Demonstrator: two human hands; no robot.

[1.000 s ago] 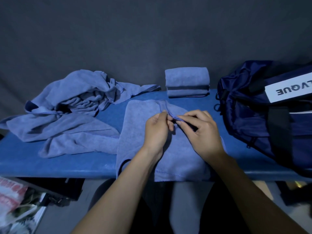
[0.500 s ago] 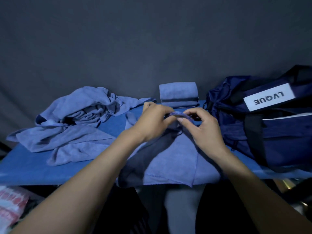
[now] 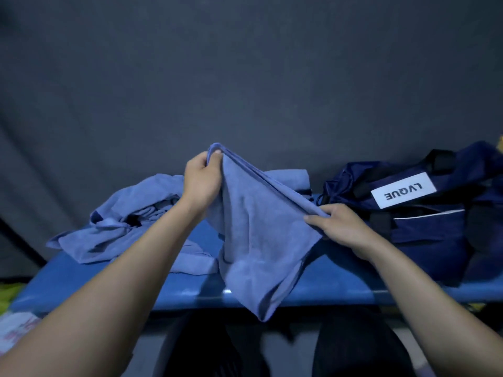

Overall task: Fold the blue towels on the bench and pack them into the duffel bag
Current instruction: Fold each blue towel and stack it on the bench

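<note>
A blue towel hangs in the air above the blue bench, stretched along its top edge between both hands. My left hand grips one corner, raised high. My right hand pinches the other corner, lower and close to the navy duffel bag at the right, which bears a white LVQUE label. A heap of unfolded blue towels lies on the bench's left half. A stack of folded towels sits at the back, mostly hidden behind the held towel.
A dark grey fabric backdrop rises behind the bench. Printed items lie on the floor at lower left. The bench's front edge runs below the hanging towel.
Both hands have lifted the towel off the bench and spread apart. The left hand rose up, the right moved right toward the bag. The view has tilted upward.
</note>
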